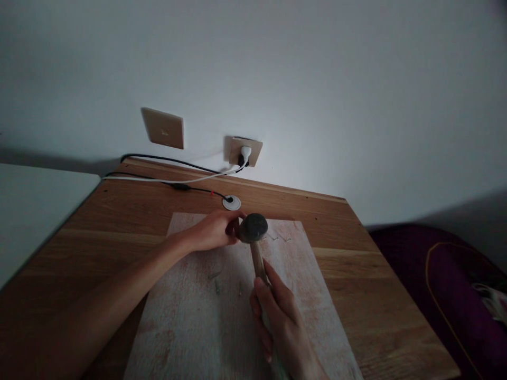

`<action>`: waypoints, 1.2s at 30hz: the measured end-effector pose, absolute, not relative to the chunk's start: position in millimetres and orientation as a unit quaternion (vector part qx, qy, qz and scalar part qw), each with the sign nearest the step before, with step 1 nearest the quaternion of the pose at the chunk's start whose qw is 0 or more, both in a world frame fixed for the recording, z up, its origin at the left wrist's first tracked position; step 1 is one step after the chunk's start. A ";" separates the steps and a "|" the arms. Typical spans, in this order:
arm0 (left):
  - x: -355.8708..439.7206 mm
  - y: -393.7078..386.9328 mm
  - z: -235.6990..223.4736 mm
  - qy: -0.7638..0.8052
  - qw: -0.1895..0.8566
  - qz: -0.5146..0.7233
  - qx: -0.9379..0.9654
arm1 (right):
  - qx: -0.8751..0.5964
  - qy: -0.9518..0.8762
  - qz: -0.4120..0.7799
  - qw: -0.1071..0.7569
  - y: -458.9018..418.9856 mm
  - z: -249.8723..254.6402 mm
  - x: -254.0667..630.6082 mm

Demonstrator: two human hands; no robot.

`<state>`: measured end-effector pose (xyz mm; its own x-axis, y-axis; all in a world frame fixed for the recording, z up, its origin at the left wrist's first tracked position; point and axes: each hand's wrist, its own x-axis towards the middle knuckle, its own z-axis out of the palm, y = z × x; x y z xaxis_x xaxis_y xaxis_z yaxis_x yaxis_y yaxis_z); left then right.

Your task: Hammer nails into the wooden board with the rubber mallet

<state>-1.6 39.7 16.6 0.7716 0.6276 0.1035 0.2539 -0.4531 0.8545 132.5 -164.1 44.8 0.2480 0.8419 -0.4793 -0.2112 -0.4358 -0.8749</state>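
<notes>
This looks like a room in a home, perhaps a bedroom or study corner. A wooden desk [348,298] stands against a plain pale wall [325,105], with a round cable grommet [236,203] set in its far part. On the wall beyond are a flat plate [164,126] and, to its right, a socket [256,151] holding a household plug [246,152]. Black and white cables trail left. At the right lies purple fabric [407,269] with a yellow line, like soft furnishing.
</notes>
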 end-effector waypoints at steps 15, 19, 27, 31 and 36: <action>-0.1 40.5 13.0 0.261 0.461 0.218 0.820 | -0.627 -0.274 0.570 0.454 -165.4 49.3 140.8; 0.2 40.0 14.3 0.268 0.453 0.216 0.823 | -0.622 -0.283 0.582 0.441 -163.8 45.2 141.1; -1.3 39.2 14.6 0.263 0.460 0.208 0.822 | -0.625 -0.273 0.580 0.445 -164.6 45.9 139.8; -0.9 40.9 10.7 0.250 0.467 0.217 0.820 | -0.621 -0.271 0.577 0.457 -167.7 54.6 138.8; -1.0 41.9 8.9 0.233 0.468 0.231 0.821 | -0.627 -0.273 0.563 0.464 -169.3 62.7 136.7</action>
